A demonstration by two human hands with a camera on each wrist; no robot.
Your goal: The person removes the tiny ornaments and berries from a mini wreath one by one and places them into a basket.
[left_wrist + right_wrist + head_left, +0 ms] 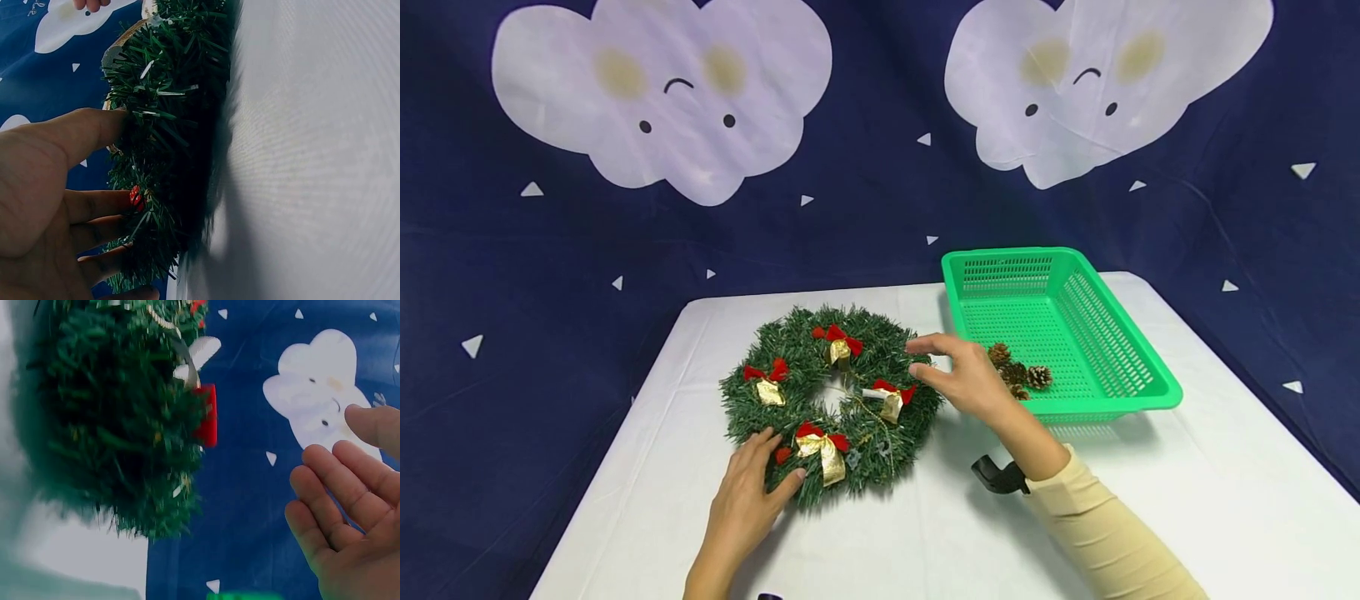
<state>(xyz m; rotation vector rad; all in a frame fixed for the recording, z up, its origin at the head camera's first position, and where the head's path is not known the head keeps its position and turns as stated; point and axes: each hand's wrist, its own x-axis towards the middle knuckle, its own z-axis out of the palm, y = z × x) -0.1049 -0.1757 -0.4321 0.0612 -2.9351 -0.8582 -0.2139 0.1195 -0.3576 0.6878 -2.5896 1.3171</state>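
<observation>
A green tinsel wreath (797, 371) lies flat on the white table, decorated with several red and gold bows (822, 450). My left hand (747, 487) is at its near left edge; in the left wrist view the thumb and spread fingers touch the needles beside a small red berry-like piece (137, 198). Above the wreath's right side hovers my right hand (967, 379), its fingers loosely extended with nothing in them. In the right wrist view it is apart from the greenery (119, 425). A short white stick-like piece (874, 394) lies by the right bow.
A green plastic basket (1120, 329) stands at the back right of the white table (1195, 467). Several pine cones (1039, 377) lie in its near left corner, partly behind my right hand. Behind the table hangs a dark blue cloth (880, 208) with clouds.
</observation>
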